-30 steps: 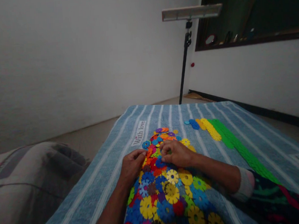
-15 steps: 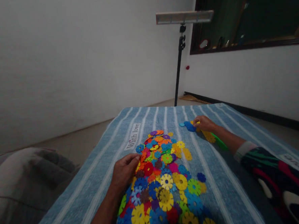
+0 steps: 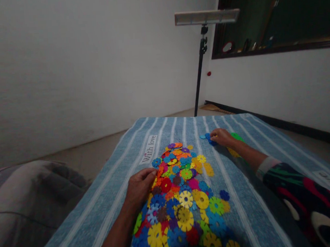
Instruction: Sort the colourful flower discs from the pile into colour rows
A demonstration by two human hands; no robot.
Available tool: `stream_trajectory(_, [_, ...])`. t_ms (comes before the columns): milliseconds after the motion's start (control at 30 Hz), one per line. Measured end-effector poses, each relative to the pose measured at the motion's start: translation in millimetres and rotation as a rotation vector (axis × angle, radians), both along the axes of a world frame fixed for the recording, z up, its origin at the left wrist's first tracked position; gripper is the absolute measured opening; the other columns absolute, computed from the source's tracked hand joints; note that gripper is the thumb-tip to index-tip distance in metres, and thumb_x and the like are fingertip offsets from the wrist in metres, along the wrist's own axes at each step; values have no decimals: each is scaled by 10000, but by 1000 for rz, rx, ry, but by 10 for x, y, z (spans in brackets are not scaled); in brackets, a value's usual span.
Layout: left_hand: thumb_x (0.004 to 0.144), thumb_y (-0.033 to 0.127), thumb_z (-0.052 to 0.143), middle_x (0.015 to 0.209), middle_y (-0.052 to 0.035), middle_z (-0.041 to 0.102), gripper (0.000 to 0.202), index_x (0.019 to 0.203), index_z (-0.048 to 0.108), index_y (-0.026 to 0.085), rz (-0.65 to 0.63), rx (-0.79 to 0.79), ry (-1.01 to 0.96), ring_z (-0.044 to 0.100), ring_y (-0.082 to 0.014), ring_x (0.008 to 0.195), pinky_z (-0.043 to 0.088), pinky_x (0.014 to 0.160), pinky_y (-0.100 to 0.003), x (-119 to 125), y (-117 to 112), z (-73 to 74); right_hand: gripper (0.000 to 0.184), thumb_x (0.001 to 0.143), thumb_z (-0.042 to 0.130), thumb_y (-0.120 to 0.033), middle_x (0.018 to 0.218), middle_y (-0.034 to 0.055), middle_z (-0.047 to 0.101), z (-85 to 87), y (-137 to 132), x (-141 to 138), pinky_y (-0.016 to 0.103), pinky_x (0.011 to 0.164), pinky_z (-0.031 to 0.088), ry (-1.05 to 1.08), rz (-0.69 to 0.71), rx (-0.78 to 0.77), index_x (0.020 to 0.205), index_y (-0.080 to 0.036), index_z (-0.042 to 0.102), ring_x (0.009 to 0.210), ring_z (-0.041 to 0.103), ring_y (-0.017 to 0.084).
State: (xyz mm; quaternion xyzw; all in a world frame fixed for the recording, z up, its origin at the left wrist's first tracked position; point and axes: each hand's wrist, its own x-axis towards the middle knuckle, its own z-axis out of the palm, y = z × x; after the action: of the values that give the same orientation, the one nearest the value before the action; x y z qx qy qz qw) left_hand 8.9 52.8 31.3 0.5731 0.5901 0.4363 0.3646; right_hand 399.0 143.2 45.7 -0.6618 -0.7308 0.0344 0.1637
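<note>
A heap of flower-shaped notched plastic discs [image 3: 186,174] in many colours lies down the middle of the cloth. My left hand [image 3: 141,186] rests against the heap's left edge, its thumb and fingers pressed together beside some orange discs; whether they hold one is hidden. Farther off to the right, my right hand [image 3: 223,136] is closed, fingertips pinching at a small group of blue discs [image 3: 211,140]. A lighter blue disc [image 3: 202,137] lies just left of that group. Yellow discs [image 3: 234,152] and green discs [image 3: 236,136] show around the right wrist, partly covered by it.
A blue-and-white striped cloth [image 3: 112,179] covers the table. Behind it stands a black light stand [image 3: 199,76] with a flat panel [image 3: 207,17]. Grey fabric [image 3: 32,198] is heaped at the left. A loose blue disc [image 3: 224,195] lies right of the heap.
My right hand has shifted slightly left over the blue discs, uncovering green discs behind it. My left hand stays at the heap's edge. The view has swung a little.
</note>
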Motion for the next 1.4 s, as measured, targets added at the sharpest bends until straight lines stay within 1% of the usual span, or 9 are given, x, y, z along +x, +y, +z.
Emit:
stream_trajectory(167, [571,460,678,742,-25,771,289,686,762,208,5,-13,2,691,-244,756,539,708,-308,20,-27,65,205,859,577,-215,996,75,720,-27,-69,-488,237,811,438,-49,183,-1,924,-165,765,945,643,190])
stream_trajectory(267, [562,466,673,730,-24,768,299,685,758,208,8,-39,-14,691,-245,756,540,691,-304,28,-37,83,216,907,534,-221,966,73,700,-57,-50,-769,236,786,428,-127,240,-5,883,-161,740,926,625,175])
stream_trajectory(367, [565,470,676,744,-27,771,308,698,761,205,10,-34,-8,695,-249,770,541,693,-306,19,-27,56,213,927,539,-247,944,82,677,-107,6,-958,257,764,427,-182,215,6,832,-162,710,910,608,180])
stream_trajectory(500, [574,471,673,755,-31,773,309,700,764,204,4,-20,-5,695,-244,769,539,699,-304,0,-2,20,179,908,595,-278,896,73,660,-169,59,-1085,285,759,433,-213,173,9,785,-186,687,912,596,196])
stream_trajectory(700, [554,467,688,754,-30,775,300,687,766,210,12,-46,-32,696,-248,767,538,706,-301,-4,1,46,144,869,604,-195,922,98,682,-120,24,-1135,296,742,421,-146,138,-13,786,-161,717,897,603,207])
stream_trajectory(833, [564,487,701,746,-29,776,310,693,776,216,19,-26,-8,697,-252,764,539,688,-298,-9,1,44,194,830,566,-99,864,68,719,-13,13,-939,237,686,412,-82,126,-60,806,-157,750,835,622,166])
stream_trajectory(1100, [554,514,732,763,-36,776,326,687,775,221,12,10,-14,697,-251,769,543,686,-292,-32,40,-29,165,781,644,-143,912,58,751,199,-79,-2,237,727,446,-136,11,-111,831,-197,792,906,665,217])
stream_trajectory(1233, [570,517,710,796,-37,783,338,711,779,217,9,3,6,700,-261,803,541,727,-303,-40,43,-35,175,782,645,-143,940,77,755,170,-119,259,244,749,442,-168,-17,-129,837,-201,800,929,666,227])
stream_trajectory(1400, [563,483,695,795,-30,781,310,709,772,220,18,-30,6,700,-255,807,533,752,-303,-32,39,-5,186,782,646,-145,963,69,759,87,-68,370,241,749,439,-181,-24,-155,854,-214,803,948,663,224])
